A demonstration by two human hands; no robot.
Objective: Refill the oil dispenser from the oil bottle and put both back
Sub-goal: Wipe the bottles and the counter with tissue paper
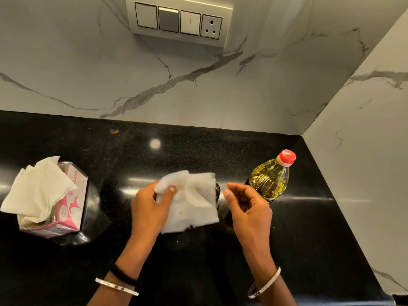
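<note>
The oil bottle (270, 178), clear plastic with yellow oil and a red cap on, stands upright on the black counter (110, 257) at the right. My left hand (150, 208) grips a white paper tissue (192, 202) at the counter's middle. The tissue drapes over a dark object, likely the oil dispenser (217, 191), of which only a dark rounded edge shows. My right hand (247, 206) hovers just right of the tissue, fingers curled and apart, holding nothing, in front of the bottle's base.
A pink-and-white tissue box (66, 217) with tissues sticking out stands at the left. Marble walls close the back and right side of the counter corner. A switch panel with a socket (178, 21) sits on the back wall.
</note>
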